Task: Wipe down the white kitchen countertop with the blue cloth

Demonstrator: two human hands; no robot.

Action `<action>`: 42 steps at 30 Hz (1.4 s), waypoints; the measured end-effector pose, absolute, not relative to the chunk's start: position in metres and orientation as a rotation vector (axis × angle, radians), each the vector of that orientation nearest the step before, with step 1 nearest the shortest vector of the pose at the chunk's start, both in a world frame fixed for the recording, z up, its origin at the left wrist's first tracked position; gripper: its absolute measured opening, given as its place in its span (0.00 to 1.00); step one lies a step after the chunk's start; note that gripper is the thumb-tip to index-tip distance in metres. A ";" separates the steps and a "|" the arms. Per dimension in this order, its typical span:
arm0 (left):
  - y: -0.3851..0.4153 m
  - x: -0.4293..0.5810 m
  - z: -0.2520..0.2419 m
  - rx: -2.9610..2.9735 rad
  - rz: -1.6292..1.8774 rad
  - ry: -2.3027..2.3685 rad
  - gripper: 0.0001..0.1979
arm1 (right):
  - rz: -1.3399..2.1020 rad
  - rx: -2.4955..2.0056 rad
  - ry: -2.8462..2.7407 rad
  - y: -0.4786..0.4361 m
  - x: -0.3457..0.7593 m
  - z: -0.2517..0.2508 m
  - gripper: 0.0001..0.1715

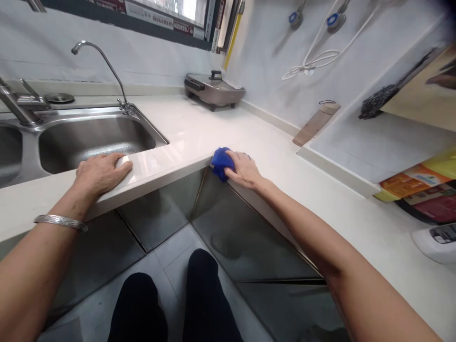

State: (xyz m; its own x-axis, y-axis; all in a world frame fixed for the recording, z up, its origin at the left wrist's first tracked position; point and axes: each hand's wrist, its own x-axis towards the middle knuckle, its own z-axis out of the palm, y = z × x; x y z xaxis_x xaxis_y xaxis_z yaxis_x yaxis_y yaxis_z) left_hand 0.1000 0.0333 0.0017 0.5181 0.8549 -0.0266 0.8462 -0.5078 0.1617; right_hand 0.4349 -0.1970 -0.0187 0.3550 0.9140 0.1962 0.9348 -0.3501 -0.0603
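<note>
My right hand [244, 169] grips a bunched blue cloth [221, 162] against the inner corner of the white countertop [192, 128]. Part of the cloth hangs over the counter's front edge, above the dark cabinet doors. To the left, my left hand [103, 173] rests on the strip of counter in front of the steel sink [98, 135]. Its fingers lie flat on the surface with the thumb apart, and it holds nothing. A silver bangle [60, 221] circles the left wrist.
An electric pan with a lid [213, 90] stands in the back corner. A thin curved faucet [103, 59] rises behind the sink. Against the right wall leans a brown bottle [317, 123]. Colourful packages [416, 183] and a white container [436, 242] sit at far right.
</note>
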 end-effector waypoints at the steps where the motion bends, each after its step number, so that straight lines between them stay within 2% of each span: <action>1: 0.033 0.100 0.002 2.602 0.084 1.466 0.38 | -0.186 -2.435 -1.701 -0.208 0.436 -0.019 0.41; 10: 0.033 0.099 0.001 2.621 0.024 1.478 0.39 | -0.105 -2.430 -1.711 -0.302 0.479 -0.023 0.40; 19: 0.035 0.104 -0.005 2.625 0.047 1.563 0.40 | -0.285 -2.687 -1.140 -0.373 0.552 -0.036 0.37; 22: 0.036 0.105 -0.007 2.633 0.059 1.572 0.41 | -0.354 -2.794 -0.867 -0.365 0.558 -0.038 0.36; 25: 0.036 0.106 -0.009 2.648 0.061 1.581 0.41 | -0.382 -2.835 -0.826 -0.355 0.546 -0.039 0.37; 33: 0.041 0.109 -0.011 2.663 0.036 1.628 0.40 | -0.423 -2.451 -1.543 -0.310 0.478 -0.047 0.38; 42: 0.042 0.109 -0.014 2.679 -0.002 1.644 0.40 | -0.209 -2.003 -2.002 -0.169 0.484 -0.038 0.39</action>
State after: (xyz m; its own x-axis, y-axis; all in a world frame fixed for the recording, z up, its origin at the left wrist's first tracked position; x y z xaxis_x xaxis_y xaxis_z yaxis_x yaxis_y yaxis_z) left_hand 0.1093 0.0421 -0.0137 0.4529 0.8916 -0.0002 0.8916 -0.4529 -0.0019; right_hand 0.4837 -0.1695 -0.0377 0.0179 0.9501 0.3114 0.9939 0.0169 -0.1087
